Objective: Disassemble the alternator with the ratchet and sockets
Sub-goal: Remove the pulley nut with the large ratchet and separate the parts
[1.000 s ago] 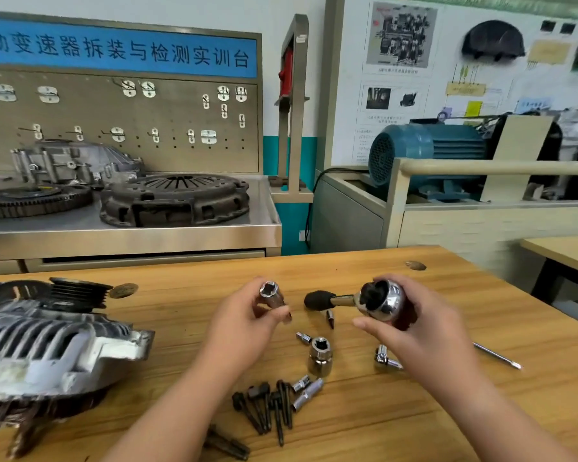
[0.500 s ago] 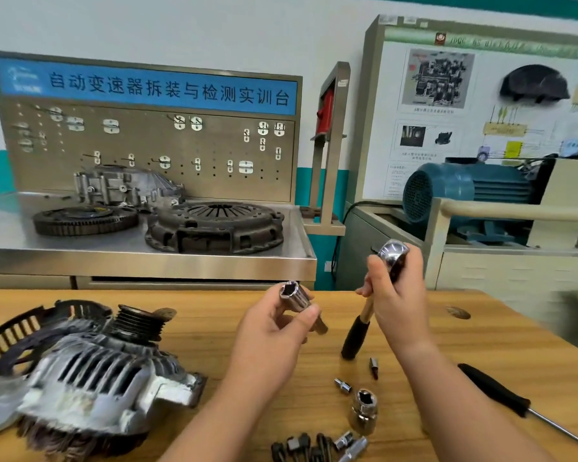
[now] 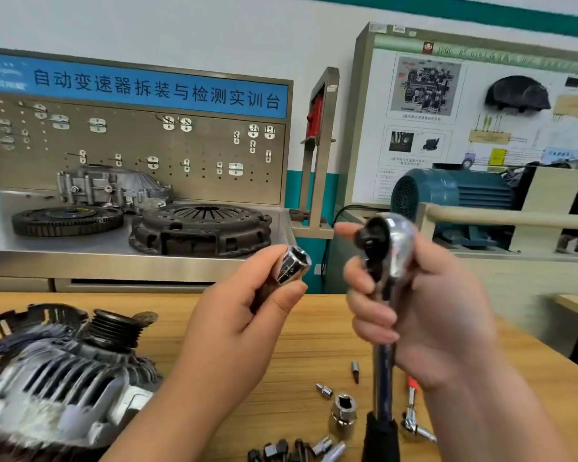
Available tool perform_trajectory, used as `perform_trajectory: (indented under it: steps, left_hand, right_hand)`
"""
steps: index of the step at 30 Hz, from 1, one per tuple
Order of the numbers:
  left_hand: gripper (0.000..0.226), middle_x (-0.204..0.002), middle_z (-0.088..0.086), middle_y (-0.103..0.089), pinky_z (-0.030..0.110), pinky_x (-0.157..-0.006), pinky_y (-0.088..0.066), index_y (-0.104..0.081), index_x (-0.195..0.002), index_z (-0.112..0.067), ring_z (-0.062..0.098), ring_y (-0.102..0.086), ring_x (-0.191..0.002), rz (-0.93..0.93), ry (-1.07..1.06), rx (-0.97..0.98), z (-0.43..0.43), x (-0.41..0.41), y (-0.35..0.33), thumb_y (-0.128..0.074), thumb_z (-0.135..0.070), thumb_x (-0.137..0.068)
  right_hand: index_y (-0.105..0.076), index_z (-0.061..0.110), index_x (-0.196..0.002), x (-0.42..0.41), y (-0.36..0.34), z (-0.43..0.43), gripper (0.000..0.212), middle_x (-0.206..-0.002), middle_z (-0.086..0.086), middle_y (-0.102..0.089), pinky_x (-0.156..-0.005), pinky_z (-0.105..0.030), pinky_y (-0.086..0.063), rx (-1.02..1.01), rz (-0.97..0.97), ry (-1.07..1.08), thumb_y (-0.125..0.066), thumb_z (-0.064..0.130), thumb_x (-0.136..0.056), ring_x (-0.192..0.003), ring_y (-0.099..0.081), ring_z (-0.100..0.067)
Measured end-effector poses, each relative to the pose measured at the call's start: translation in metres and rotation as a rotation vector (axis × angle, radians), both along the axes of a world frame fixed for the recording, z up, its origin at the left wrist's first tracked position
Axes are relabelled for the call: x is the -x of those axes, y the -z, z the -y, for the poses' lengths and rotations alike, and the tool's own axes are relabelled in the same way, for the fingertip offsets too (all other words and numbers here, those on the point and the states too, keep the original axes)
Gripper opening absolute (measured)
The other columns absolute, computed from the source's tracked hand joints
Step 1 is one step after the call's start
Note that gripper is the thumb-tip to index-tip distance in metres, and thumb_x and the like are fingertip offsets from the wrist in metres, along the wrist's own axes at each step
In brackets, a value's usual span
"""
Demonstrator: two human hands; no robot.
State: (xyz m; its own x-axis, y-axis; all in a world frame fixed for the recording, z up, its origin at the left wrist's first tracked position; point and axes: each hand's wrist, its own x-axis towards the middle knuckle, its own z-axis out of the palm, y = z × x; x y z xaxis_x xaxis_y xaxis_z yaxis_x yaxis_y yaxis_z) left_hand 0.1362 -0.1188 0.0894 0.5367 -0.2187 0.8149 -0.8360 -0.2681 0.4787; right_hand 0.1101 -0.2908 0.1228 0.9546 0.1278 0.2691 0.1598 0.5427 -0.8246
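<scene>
The left hand (image 3: 244,331) pinches a socket (image 3: 292,269) between thumb and fingers. The right hand (image 3: 437,315) is wrapped around the ratchet (image 3: 389,248) just under its head, handle hanging down. They are raised close together but not touching, probably so the socket can be fitted to the drive. The alternator (image 3: 57,391) lies on the counter (image 3: 314,341), left of the left hand. Spare sockets (image 3: 343,411) sit below the right hand.
</scene>
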Motion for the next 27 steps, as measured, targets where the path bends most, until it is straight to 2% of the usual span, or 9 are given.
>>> perform_trajectory:
  steps: [3,5,6,8,10,13,16,22,27]
  left_hand:
    - [0.011,-0.063,-0.019,-0.051,0.012,-0.048,-0.034,-0.054,-0.09,-0.048,0.0,-0.046,-0.055,0.028,0.008,-0.028,-0.002,0.005,-0.004,-0.044,-0.046,-0.089]
    - [0.025,-0.067,-0.008,-0.058,0.025,-0.056,-0.047,-0.061,-0.096,-0.039,0.007,-0.054,-0.059,-0.014,-0.005,0.011,-0.007,0.004,-0.004,-0.04,-0.051,-0.09]
    - [0.034,-0.069,-0.003,-0.062,0.036,-0.063,-0.053,-0.064,-0.094,-0.031,0.013,-0.058,-0.064,-0.044,-0.003,0.035,-0.009,0.003,-0.004,-0.038,-0.052,-0.09]
    - [0.047,-0.07,0.004,-0.062,0.05,-0.064,-0.051,-0.064,-0.085,-0.016,0.023,-0.06,-0.069,-0.074,-0.028,0.057,-0.013,0.001,-0.003,-0.034,-0.053,-0.091]
    - [0.052,-0.065,0.004,-0.059,0.048,-0.059,-0.047,-0.061,-0.077,-0.012,0.02,-0.056,-0.062,-0.064,-0.08,0.051,-0.013,0.0,-0.003,-0.032,-0.053,-0.091]
    - [0.054,-0.058,0.004,-0.054,0.041,-0.051,-0.039,-0.06,-0.072,-0.012,0.018,-0.05,-0.054,-0.026,-0.113,0.057,-0.01,0.001,-0.003,-0.03,-0.052,-0.093]
    - [0.051,-0.057,0.003,-0.052,0.038,-0.048,-0.036,-0.057,-0.068,-0.012,0.018,-0.048,-0.051,0.006,-0.151,0.081,-0.008,0.003,-0.003,-0.031,-0.048,-0.094]
    - [0.044,-0.047,-0.003,-0.039,0.023,-0.044,-0.029,-0.044,-0.059,-0.019,0.019,-0.043,-0.049,0.093,-0.322,0.032,-0.007,0.007,-0.004,-0.03,-0.039,-0.096]
    - [0.047,-0.043,-0.003,-0.043,0.028,-0.044,-0.03,-0.046,-0.057,-0.018,0.02,-0.045,-0.047,0.07,-0.44,0.005,-0.008,0.005,-0.003,-0.027,-0.041,-0.093]
  right_hand:
    - [-0.064,0.005,-0.12,-0.001,0.002,-0.008,0.046,-0.064,-0.006,-0.043,-0.035,-0.018,-0.027,0.056,-0.071,-0.158,-0.036,0.034,-0.097,-0.04,-0.034,-0.012]
    - [-0.064,0.004,-0.121,0.0,0.001,-0.011,0.044,-0.068,-0.007,-0.039,-0.036,-0.02,-0.029,0.061,-0.083,-0.233,-0.048,0.029,-0.088,-0.043,-0.038,-0.014]
    - [-0.063,0.002,-0.121,0.0,0.001,-0.011,0.047,-0.07,-0.008,-0.038,-0.036,-0.021,-0.029,0.058,-0.082,-0.268,-0.054,0.027,-0.082,-0.044,-0.039,-0.015]
    - [-0.057,-0.003,-0.124,0.0,0.002,-0.011,0.053,-0.073,-0.009,-0.038,-0.037,-0.022,-0.031,0.036,-0.069,-0.336,-0.057,0.022,-0.078,-0.047,-0.043,-0.017]
    - [-0.052,-0.008,-0.126,-0.001,0.004,-0.014,0.049,-0.077,-0.011,-0.04,-0.04,-0.022,-0.034,0.004,-0.034,-0.375,-0.054,0.017,-0.084,-0.05,-0.047,-0.018]
    - [-0.06,-0.004,-0.114,-0.003,0.008,-0.019,0.033,-0.086,-0.015,-0.038,-0.038,-0.022,-0.037,-0.045,0.019,-0.348,-0.059,0.013,-0.086,-0.05,-0.051,-0.019]
    - [-0.058,0.001,-0.102,-0.003,0.01,-0.023,0.027,-0.077,-0.013,-0.041,-0.035,-0.02,-0.034,-0.011,0.058,-0.278,-0.056,0.018,-0.081,-0.047,-0.05,-0.018]
    - [-0.051,0.003,-0.102,-0.004,0.016,-0.03,0.028,-0.061,-0.007,-0.05,-0.035,-0.019,-0.032,0.021,0.112,-0.237,-0.057,0.019,-0.08,-0.047,-0.052,-0.017]
    - [-0.053,0.002,-0.1,-0.005,0.023,-0.039,0.023,-0.063,-0.007,-0.049,-0.034,-0.018,-0.029,0.043,0.084,-0.266,-0.052,0.019,-0.085,-0.046,-0.049,-0.016]
